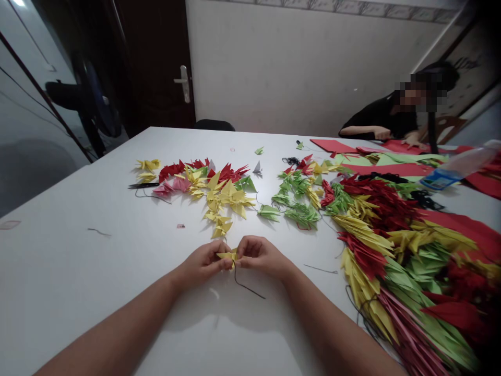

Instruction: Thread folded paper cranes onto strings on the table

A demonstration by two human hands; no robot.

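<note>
A small yellow paper crane (pixel 234 256) is pinched between my two hands near the middle of the table. My left hand (pixel 209 261) grips its left side, fingers closed. On the other side, my right hand (pixel 261 256) pinches it between thumb and fingertips. A dark string (pixel 249 288) hangs from the crane and trails toward the lower right on the tabletop. Just beyond my hands lie several yellow paper cranes (pixel 225 196) in a bunch, and a bit of string shows between them and my fingers. Red cranes (pixel 230 172) rest behind these.
Dark-handled scissors (pixel 144 185) lie left of pink cranes (pixel 174 185). Green cranes (pixel 301 214) and a large heap of red, yellow and green folded paper (pixel 376 209) cover the right side. A plastic bottle (pixel 457 167) stands tilted there. Another person (pixel 391 115) sits at the far right.
</note>
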